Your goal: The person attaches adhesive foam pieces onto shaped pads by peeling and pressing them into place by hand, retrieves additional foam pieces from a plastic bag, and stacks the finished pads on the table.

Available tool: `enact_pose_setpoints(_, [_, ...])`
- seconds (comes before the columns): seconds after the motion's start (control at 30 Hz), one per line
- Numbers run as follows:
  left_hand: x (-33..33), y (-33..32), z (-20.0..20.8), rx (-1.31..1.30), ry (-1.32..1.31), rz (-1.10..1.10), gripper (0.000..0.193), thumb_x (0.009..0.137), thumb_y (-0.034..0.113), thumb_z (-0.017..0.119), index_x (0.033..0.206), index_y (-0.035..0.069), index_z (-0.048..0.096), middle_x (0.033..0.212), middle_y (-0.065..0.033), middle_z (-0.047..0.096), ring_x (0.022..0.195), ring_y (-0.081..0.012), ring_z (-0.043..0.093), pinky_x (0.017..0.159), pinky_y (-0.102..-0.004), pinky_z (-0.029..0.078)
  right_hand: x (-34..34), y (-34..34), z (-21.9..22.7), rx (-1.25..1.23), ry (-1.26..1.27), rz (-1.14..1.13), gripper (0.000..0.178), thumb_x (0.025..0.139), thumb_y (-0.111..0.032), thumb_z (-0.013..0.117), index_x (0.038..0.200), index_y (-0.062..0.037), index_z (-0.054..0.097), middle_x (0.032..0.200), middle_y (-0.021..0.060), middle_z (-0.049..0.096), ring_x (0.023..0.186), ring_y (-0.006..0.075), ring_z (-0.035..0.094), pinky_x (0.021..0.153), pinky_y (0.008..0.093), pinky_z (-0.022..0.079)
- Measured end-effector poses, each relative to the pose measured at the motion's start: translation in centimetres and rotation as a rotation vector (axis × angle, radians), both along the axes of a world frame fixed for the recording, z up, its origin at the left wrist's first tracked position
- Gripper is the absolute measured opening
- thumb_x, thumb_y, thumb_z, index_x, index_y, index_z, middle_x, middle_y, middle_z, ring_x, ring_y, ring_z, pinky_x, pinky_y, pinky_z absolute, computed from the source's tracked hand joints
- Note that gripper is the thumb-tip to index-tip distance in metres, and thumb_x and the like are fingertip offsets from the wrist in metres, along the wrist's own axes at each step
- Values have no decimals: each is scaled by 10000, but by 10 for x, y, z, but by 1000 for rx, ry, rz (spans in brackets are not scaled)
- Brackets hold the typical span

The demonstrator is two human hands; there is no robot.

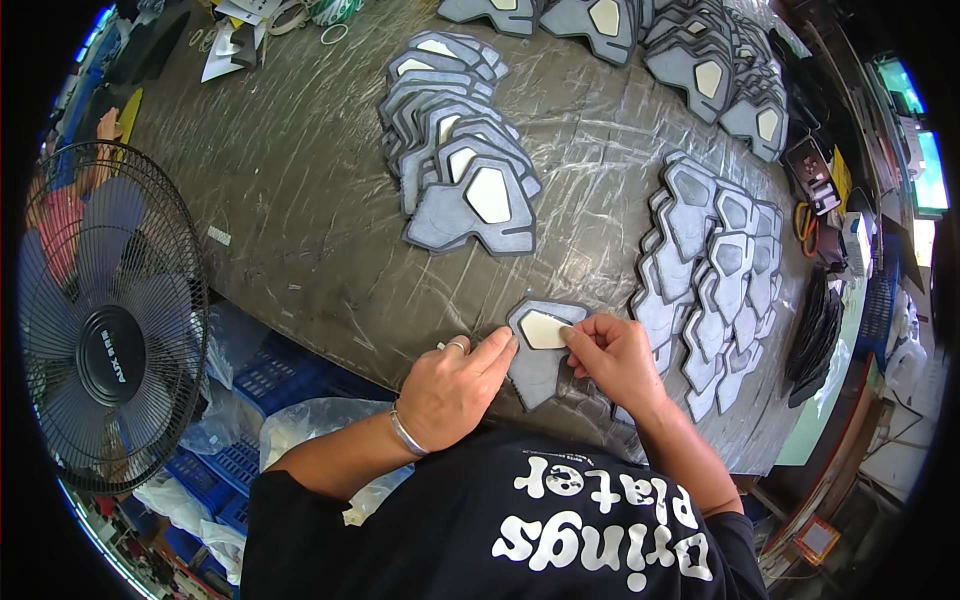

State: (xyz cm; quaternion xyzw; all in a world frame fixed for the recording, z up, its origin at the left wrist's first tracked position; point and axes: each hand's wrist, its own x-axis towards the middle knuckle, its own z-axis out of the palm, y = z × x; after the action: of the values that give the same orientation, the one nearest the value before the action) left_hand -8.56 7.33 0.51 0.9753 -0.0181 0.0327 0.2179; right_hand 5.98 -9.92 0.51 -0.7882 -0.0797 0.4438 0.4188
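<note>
A grey shaped pad [538,378] with a dark border lies flat near the table's front edge, between my hands. On its upper part sits a cream five-sided patch [543,332]. My right hand [615,355] pinches that patch at its right edge, thumb and forefinger together. At the pad's left edge rests my left hand [455,380], its fingers stretched out and holding nothing. It wears a ring, and a bracelet circles the wrist. What lies beneath the right fingers is hidden.
Beyond my hands stands an overlapping stack of pads with cream patches [440,215]. Grey pads without cream patches [690,270] overlap in rows at right. More patched pads [690,75] lie at the far side. A black fan [110,310] stands left; orange-handled scissors [803,225] lie right.
</note>
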Motion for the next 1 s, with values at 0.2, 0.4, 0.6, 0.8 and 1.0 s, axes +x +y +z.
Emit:
enact_pose_setpoints(0.2, [-1,0,-5,4,-39,-15,371,780,103,568,1133,14,638,1201,-68,596,663,-192,562,549,-293,518,-1,0,-3,-3,-28,-2,280,887,-214,657,805,54,645,625,46,636,525,64,576,488,220,447])
enact_pose_setpoints(0.4, [3,-3,4,10,-12,-7,431,749,36,579,1174,64,646,1261,-21,596,612,-180,520,550,-278,504,0,2,-1,-36,-23,-3,262,890,-192,676,807,54,642,648,41,632,544,67,574,496,209,461])
enact_pose_setpoints(0.6, [6,-5,5,89,10,-58,450,741,41,550,1180,66,645,1318,5,570,587,-162,469,531,-264,493,-1,1,-6,-30,-57,1,265,886,-195,679,796,51,640,645,34,631,540,58,569,489,205,452])
enact_pose_setpoints(0.8, [8,-4,5,145,-8,-96,400,774,92,543,1161,46,634,1299,-17,573,603,-159,504,494,-252,485,-3,6,4,-199,-438,203,196,831,-170,715,808,15,654,680,82,649,486,138,574,472,274,455])
enact_pose_setpoints(1.0, [6,-5,-1,114,-35,-63,394,761,96,550,1142,47,637,1270,-24,586,628,-176,537,524,-269,512,1,15,14,22,-1006,494,359,704,-238,791,960,-60,614,994,104,574,982,274,576,781,387,461])
